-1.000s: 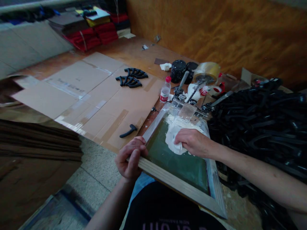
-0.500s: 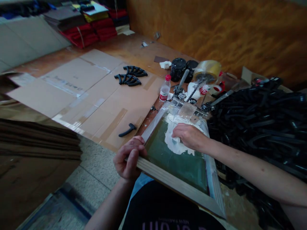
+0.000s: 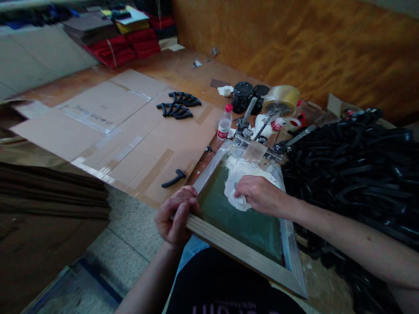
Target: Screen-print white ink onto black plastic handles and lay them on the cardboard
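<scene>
My left hand (image 3: 176, 213) is closed round the near left corner of a wooden screen-printing frame (image 3: 242, 257), thumb on top. The frame is tilted, and its green mesh (image 3: 225, 222) carries a thick patch of white ink (image 3: 234, 168). Over the lower part of that patch, my right hand (image 3: 262, 194) is closed, fingers pinched and pointing left. A small whitish piece shows at its fingertips, mostly hidden by fingers and ink, so its kind is unclear. Metal hinge clamps (image 3: 244, 126) hold the frame's far end.
To the right lies a big heap of black curved handles (image 3: 353, 174). Several more handles (image 3: 178, 104) and a single one (image 3: 174, 179) rest on flat cardboard (image 3: 131, 126). A plastic bottle (image 3: 224, 124), black jars (image 3: 242, 97) and a tape roll (image 3: 281, 100) stand behind the frame.
My right hand has slid slightly toward me across the mesh, and the ragged lower right edge of the ink has changed. My left hand keeps its hold on the frame.
</scene>
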Action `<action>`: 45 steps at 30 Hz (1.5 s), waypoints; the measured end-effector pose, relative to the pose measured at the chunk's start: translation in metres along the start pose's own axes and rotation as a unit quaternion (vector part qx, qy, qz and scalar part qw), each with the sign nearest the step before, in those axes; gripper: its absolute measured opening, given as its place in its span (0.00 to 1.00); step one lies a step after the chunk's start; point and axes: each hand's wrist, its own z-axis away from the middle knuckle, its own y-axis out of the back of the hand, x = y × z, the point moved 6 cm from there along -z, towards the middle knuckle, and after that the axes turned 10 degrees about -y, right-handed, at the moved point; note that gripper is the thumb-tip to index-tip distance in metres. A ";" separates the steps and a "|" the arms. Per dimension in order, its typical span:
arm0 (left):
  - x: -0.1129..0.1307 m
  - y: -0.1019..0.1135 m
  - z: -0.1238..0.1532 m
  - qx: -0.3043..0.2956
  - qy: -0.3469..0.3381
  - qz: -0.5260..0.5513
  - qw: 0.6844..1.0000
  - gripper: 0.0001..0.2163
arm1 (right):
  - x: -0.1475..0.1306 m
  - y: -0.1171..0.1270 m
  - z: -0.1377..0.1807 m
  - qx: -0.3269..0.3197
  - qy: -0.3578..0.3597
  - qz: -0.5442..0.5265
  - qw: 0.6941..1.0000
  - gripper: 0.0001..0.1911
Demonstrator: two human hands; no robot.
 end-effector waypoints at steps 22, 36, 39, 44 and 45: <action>0.002 -0.002 -0.004 0.010 0.002 0.003 1.000 0.08 | 0.021 0.044 -0.001 0.106 -0.164 -0.048 0.980 0.16; 0.004 -0.001 -0.004 0.019 0.010 0.004 1.000 0.08 | 0.018 0.019 0.014 0.066 -0.242 -0.144 0.957 0.10; 0.005 -0.002 -0.005 0.015 0.009 0.006 1.000 0.08 | 0.008 0.023 0.016 0.069 -0.179 -0.050 0.980 0.14; 0.006 -0.003 -0.007 0.010 0.003 0.014 1.000 0.09 | 0.006 0.022 0.018 0.028 -0.145 0.024 0.989 0.11; 0.007 -0.004 -0.007 0.010 0.001 0.015 1.000 0.09 | 0.007 0.021 0.017 0.022 -0.146 0.030 0.989 0.11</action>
